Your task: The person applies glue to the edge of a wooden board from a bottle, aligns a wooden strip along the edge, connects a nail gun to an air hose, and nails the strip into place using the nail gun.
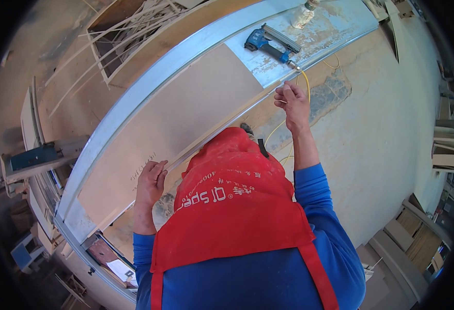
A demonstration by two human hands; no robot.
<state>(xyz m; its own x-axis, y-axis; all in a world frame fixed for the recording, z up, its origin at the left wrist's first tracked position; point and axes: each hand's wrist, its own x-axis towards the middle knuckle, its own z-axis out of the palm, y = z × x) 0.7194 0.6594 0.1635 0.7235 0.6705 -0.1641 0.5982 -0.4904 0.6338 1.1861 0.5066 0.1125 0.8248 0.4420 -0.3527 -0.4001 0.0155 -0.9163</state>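
Observation:
A large brown board (180, 119) lies flat on a long metal-edged workbench (134, 98). My left hand (151, 182) rests on the board's near edge, fingers curled over it. My right hand (290, 105) grips the same near edge farther right, close to a yellow air hose (307, 85). A blue pneumatic nail gun (268, 44) lies on the bench's pale worn top beyond my right hand. My red apron and blue sleeves hide the bench edge between my hands.
A white bottle (303, 15) stands at the bench's far end. Thin wood strips (128, 26) pile up beyond the bench. A blue-topped machine part (35, 157) sits at left. Stacked boards (408, 232) stand at lower right on the dusty floor.

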